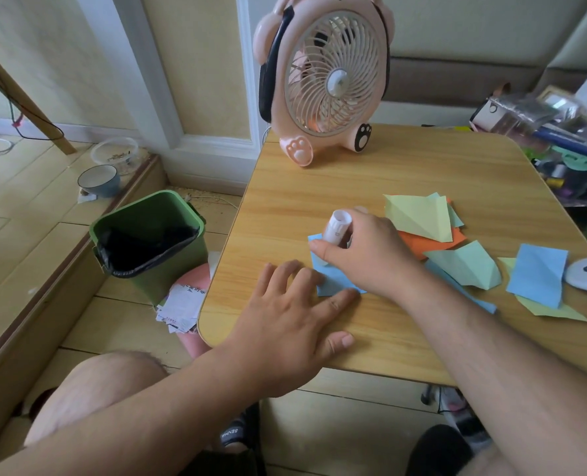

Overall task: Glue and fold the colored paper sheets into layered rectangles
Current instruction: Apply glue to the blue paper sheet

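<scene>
A: Far left, off the table at nine o'clock — a green bin (151, 240) on the floor. Then the left hand (292, 321), fingers straight and spread, pressing flat on the near corner of a blue sheet (333, 285) on the wooden table (319, 187).

B: And the right hand (371, 250)?

A: Fingers curled round a white glue stick (336, 228), tip down on that blue sheet. At three o'clock of it lie the creased sheets: pale green (419, 216) over orange (426, 247), a mint piece (467, 266), another blue one (537, 274).

B: How will the paper handle?

A: Light, thin, likely to slide or buckle under the stick — best pinned flat by a corner, glued outward. The pink fan (323, 77) stands at twelve o'clock; whether it blows, I cannot tell.
</scene>
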